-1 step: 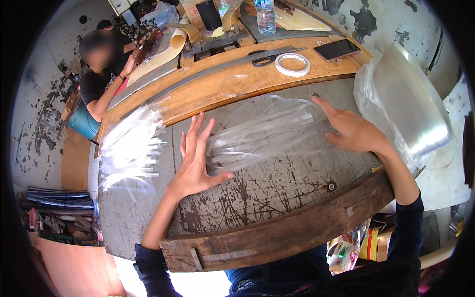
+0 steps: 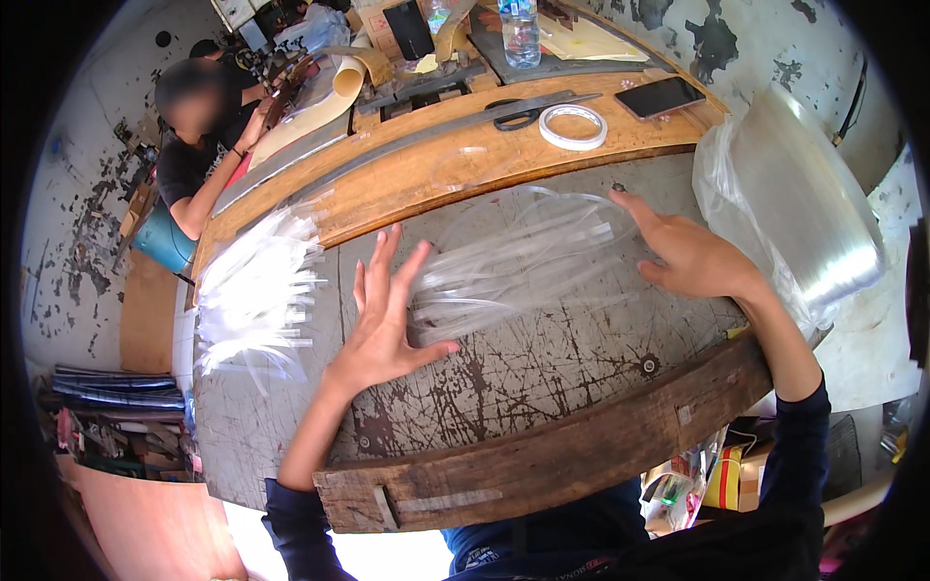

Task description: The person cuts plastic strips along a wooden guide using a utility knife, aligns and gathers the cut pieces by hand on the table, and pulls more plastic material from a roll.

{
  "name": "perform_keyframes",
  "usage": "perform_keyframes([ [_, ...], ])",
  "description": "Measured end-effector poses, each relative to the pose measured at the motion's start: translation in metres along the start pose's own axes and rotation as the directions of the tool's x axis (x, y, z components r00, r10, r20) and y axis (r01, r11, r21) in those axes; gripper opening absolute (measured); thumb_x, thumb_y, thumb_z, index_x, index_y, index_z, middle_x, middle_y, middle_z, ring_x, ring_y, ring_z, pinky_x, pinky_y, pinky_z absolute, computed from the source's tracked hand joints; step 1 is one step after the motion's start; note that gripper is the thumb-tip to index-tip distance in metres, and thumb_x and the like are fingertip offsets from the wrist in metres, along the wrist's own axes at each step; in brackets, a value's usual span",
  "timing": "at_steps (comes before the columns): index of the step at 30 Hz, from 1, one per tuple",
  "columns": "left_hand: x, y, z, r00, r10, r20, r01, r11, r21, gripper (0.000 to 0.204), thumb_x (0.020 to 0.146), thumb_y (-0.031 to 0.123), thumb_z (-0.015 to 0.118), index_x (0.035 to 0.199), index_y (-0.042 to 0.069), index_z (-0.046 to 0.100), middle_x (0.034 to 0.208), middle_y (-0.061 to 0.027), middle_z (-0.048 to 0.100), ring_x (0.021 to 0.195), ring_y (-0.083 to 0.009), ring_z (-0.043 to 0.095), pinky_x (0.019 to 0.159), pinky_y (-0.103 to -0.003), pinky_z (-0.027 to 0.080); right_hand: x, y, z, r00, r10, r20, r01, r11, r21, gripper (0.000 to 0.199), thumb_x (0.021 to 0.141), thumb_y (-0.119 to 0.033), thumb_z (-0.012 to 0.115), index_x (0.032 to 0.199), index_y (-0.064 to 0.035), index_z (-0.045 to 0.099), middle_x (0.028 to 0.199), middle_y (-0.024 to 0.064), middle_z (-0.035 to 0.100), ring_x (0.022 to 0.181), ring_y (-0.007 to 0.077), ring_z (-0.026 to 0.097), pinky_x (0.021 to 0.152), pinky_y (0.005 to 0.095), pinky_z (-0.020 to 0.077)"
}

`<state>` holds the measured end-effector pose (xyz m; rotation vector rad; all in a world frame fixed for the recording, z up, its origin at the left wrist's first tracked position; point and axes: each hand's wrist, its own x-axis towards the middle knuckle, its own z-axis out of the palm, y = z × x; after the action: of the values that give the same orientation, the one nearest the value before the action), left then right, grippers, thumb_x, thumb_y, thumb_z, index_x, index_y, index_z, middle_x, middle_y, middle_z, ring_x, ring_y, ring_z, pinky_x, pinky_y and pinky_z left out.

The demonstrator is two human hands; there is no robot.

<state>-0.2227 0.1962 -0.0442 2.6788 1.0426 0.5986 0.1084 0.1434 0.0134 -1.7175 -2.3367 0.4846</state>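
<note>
A loose bundle of clear plastic strips (image 2: pixel 523 266) lies on the scratched grey tabletop (image 2: pixel 523 378) between my two hands. My left hand (image 2: pixel 383 324) is at the bundle's left end, fingers spread, thumb and index finger around that end. At the other end is my right hand (image 2: pixel 702 254), its thumb and fingers apart and no strip gripped between them. Whether either hand's fingertips press on the strips is hard to tell. To the left of my left hand a second pile of clear strips (image 2: pixel 257 290) shines brightly in the light.
Beyond the strips, a raised wooden board (image 2: pixel 407 198) carries a long metal ruler (image 2: pixel 417 140), black scissors (image 2: pixel 513 114), a white tape roll (image 2: pixel 573 127) and a phone (image 2: pixel 661 97). A large clear plastic roll (image 2: pixel 809 194) stands right. A thick wooden beam (image 2: pixel 552 441) edges the near side. Another person (image 2: pixel 194 145) sits far left.
The index finger of my left hand has shifted slightly right and toward me. My right hand and the strips look the same.
</note>
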Motion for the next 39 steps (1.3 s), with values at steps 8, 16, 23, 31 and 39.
perform_keyframes([
  [8, 0.004, 0.001, 0.006, 1.0, 0.026, -0.016, -0.026, 1.0, -0.011, 0.078, 0.069, 0.041, 0.069, 0.134, 0.021, 0.031, 0.142, -0.0201, 0.011, 0.132, -0.0384, 0.01, 0.1, -0.06, 0.013, 0.003, 0.008, 0.004, 0.999, 0.043, -0.012, -0.043, 0.998, 0.048, 0.069, 0.077, -0.004, 0.052, 0.134, -0.0047, 0.014, 0.107, 0.031, 0.05, 0.105, 0.0392, 0.05, 0.08, 0.0421, 0.042],
  [16, 0.01, 0.003, 0.014, 0.996, -0.04, -0.074, 0.055, 0.975, 0.215, 0.065, 0.072, 0.036, 0.067, 0.126, 0.014, 0.04, 0.123, -0.0068, 0.049, 0.114, -0.0238, 0.046, 0.099, -0.049, 0.024, 0.009, 0.0, 0.004, 0.987, 0.112, 0.113, -0.133, 0.969, 0.21, 0.064, 0.078, -0.006, 0.052, 0.132, -0.0017, 0.019, 0.112, 0.0287, 0.05, 0.108, 0.0373, 0.049, 0.09, 0.0376, 0.0405],
  [23, 0.013, -0.002, 0.008, 0.999, -0.02, -0.04, 0.029, 0.975, 0.22, 0.06, 0.071, 0.033, 0.069, 0.123, 0.016, 0.044, 0.12, -0.0056, 0.051, 0.112, -0.0227, 0.048, 0.1, -0.051, 0.023, 0.024, 0.036, 0.025, 0.965, 0.037, -0.258, -0.071, 0.99, -0.123, 0.04, 0.074, 0.002, 0.053, 0.114, 0.0003, 0.048, 0.097, 0.0205, 0.057, 0.088, 0.0318, 0.058, 0.076, 0.0361, 0.0454],
  [31, 0.017, -0.009, 0.001, 0.995, -0.025, 0.092, 0.031, 0.998, -0.064, 0.049, 0.076, 0.023, 0.065, 0.122, 0.023, 0.047, 0.123, -0.0012, 0.05, 0.119, -0.0206, 0.042, 0.102, -0.06, 0.009, 0.049, 0.043, 0.033, 0.941, 0.0, -0.337, 0.03, 0.996, 0.083, 0.017, 0.073, 0.002, 0.056, 0.09, 0.0025, 0.057, 0.08, 0.0144, 0.059, 0.075, 0.0286, 0.059, 0.068, 0.0355, 0.0468],
  [39, 0.021, 0.006, -0.003, 0.991, 0.121, 0.066, -0.128, 0.985, 0.116, 0.044, 0.077, 0.031, 0.062, 0.119, 0.025, 0.05, 0.129, 0.0001, 0.044, 0.122, -0.0192, 0.039, 0.102, -0.061, 0.003, 0.034, 0.042, 0.016, 0.994, 0.078, -0.072, -0.071, 0.993, 0.092, 0.035, 0.072, -0.009, 0.062, 0.103, 0.0037, 0.053, 0.09, 0.0151, 0.058, 0.079, 0.0279, 0.059, 0.071, 0.0344, 0.0459],
])
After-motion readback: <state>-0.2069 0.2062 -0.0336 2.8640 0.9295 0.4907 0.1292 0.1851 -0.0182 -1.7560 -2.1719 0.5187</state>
